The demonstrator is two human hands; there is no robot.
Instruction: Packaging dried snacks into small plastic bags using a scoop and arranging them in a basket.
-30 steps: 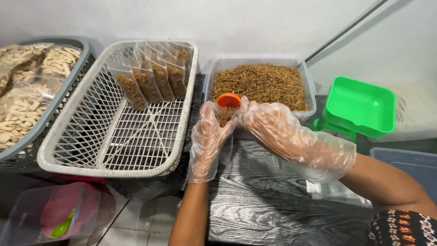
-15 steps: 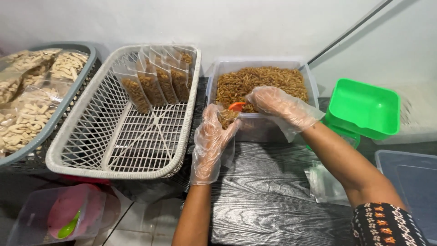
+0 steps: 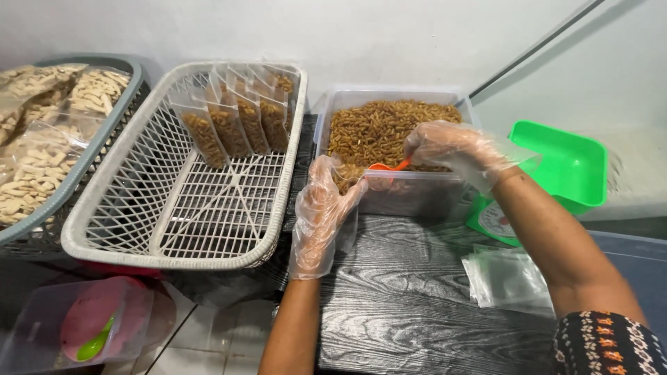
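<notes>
One small clear pouch [image 3: 345, 182], part-filled with brown twisted snack pieces, gripped upright in the gloved left hand [image 3: 318, 212] just in front of the clear tub's near wall. One orange scoop [image 3: 386, 167], bowl at the pouch mouth, handle pinched in the closed fingers of the gloved right hand [image 3: 455, 147] above the tub. Two hands, both in loose transparent gloves. One clear tub [image 3: 396, 191] of the same brown pieces, heaped nearly to the rim. Compared with half a second ago: right hand drawn back to the right, scoop now stretched level between hand and pouch; left hand and pouch hardly shifted. About five filled pouches [image 3: 233, 125] standing in a row at the far end of one white lattice basket [image 3: 167, 236]. One grey basket [image 3: 42, 201] of pale snack bags at far left. One green scale [image 3: 556, 167] right of the tub; one stack of empty pouches [image 3: 507, 278] on the dark bench [image 3: 396, 305]
</notes>
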